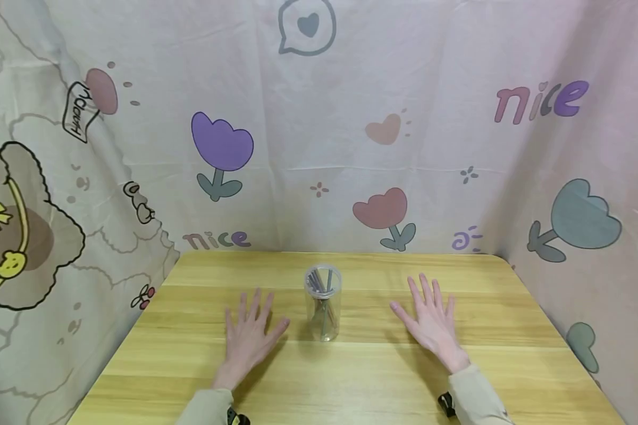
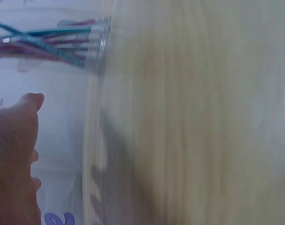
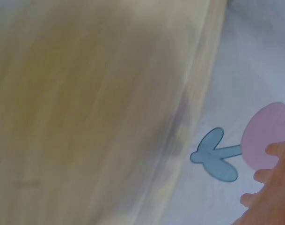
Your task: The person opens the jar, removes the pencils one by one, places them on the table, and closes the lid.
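A clear plastic cup (image 1: 323, 307) stands upright near the middle of the table, with several thin sticks (image 2: 48, 42) in blue-green and dark red tones inside it. To its left, my left hand (image 1: 251, 339) is spread with straight fingers, its thumb pointing toward the cup but apart from it. My right hand (image 1: 433, 324) is spread the same way on the other side, farther from the cup, and holds nothing. In the left wrist view the left thumb (image 2: 32, 101) shows below the cup. Fingertips (image 3: 273, 150) of the right hand appear at the edge of the right wrist view.
The light wood table (image 1: 319, 383) ends at a back edge against a hanging cloth (image 1: 308, 147) printed with flowers and words. Another stretch of printed cloth (image 1: 101, 248) hangs along the left side. Dark straps (image 1: 446, 404) sit at both wrists by the beige sleeves.
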`<state>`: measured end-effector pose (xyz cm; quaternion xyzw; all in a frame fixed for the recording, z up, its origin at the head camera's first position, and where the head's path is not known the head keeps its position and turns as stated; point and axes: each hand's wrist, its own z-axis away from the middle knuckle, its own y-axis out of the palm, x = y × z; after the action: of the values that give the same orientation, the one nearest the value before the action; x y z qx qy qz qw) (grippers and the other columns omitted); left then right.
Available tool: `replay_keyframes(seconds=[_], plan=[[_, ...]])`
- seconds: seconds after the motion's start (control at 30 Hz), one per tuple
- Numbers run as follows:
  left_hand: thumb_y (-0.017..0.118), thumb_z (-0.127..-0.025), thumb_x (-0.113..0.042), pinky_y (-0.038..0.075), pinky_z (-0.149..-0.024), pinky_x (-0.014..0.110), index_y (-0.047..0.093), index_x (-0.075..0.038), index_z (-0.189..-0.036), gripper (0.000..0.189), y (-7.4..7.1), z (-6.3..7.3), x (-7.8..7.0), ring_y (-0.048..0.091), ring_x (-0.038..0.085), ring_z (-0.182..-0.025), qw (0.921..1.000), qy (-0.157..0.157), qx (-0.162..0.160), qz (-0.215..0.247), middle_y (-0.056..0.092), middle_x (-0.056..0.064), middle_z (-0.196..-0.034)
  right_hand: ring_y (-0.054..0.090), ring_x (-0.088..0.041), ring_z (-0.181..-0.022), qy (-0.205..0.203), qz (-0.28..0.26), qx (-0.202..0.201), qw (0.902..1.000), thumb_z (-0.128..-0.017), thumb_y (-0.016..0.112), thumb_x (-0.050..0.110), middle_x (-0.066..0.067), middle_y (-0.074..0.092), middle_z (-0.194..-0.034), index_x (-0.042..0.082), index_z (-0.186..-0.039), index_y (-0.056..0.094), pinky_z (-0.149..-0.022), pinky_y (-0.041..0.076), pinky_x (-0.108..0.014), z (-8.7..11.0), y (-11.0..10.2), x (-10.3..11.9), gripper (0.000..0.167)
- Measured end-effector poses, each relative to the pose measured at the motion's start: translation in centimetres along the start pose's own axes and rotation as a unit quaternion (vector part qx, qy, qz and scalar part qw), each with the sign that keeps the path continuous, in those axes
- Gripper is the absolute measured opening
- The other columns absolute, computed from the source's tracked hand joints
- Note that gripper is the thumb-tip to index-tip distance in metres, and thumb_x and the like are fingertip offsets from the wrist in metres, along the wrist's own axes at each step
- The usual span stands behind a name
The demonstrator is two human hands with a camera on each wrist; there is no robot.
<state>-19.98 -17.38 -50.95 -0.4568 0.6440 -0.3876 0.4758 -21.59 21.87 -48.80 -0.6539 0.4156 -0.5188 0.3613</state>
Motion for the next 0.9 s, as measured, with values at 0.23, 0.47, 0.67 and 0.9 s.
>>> replay_keyframes(seconds=[0.23, 0.47, 0.67, 0.9], plan=[[0.052, -0.095, -0.063, 0.007, -0.121, 0.078, 0.033, -0.018, -0.157, 0.079, -0.1, 0.5, -2.0, 0.014, 0.047, -0.154, 0.9987, 0.012, 0.023, 0.043, 0.022, 0.015, -0.167, 0.003, -0.046, -0.155, -0.017, -0.025, 0.001, 0.9995, -0.098, 0.046, 0.064, -0.016, 0.007, -0.17, 0.017, -0.162, 0.019, -0.12, -0.004, -0.078, 0.2, -0.1, 1.4, 0.084], [0.059, -0.092, -0.061, 0.004, -0.123, 0.075, 0.028, -0.018, -0.159, 0.086, -0.8, 0.3, -3.7, 0.009, 0.043, -0.156, 0.9939, 0.021, 0.045, 0.098, 0.018, 0.01, -0.168, 0.01, -0.045, -0.155, -0.056, -0.063, -0.019, 0.9963, -0.098, 0.052, 0.058, -0.016, 0.012, -0.17, 0.016, -0.161, 0.021, -0.121, 0.0, -0.077, 0.1, -0.6, 2.2, 0.082], [0.074, -0.081, -0.061, 0.003, -0.124, 0.072, 0.026, -0.012, -0.16, 0.104, -1.1, -0.2, -4.9, 0.014, 0.042, -0.156, 0.9758, 0.025, 0.068, 0.206, 0.024, 0.016, -0.166, 0.019, -0.043, -0.154, -0.099, -0.13, -0.035, 0.9859, -0.099, 0.058, 0.047, -0.017, 0.02, -0.168, 0.012, -0.16, 0.024, -0.123, 0.011, -0.072, -0.3, -1.0, 2.9, 0.078], [0.089, -0.071, -0.046, 0.023, -0.118, 0.076, 0.033, -0.013, -0.156, 0.107, -0.8, -1.1, -6.1, 0.03, 0.048, -0.149, 0.9407, 0.016, 0.073, 0.331, 0.035, 0.021, -0.161, 0.029, -0.04, -0.149, -0.118, -0.216, -0.04, 0.9685, -0.097, 0.064, 0.038, -0.015, 0.031, -0.164, 0.016, -0.158, 0.03, -0.12, 0.024, -0.071, -0.3, -1.3, 3.5, 0.073]])
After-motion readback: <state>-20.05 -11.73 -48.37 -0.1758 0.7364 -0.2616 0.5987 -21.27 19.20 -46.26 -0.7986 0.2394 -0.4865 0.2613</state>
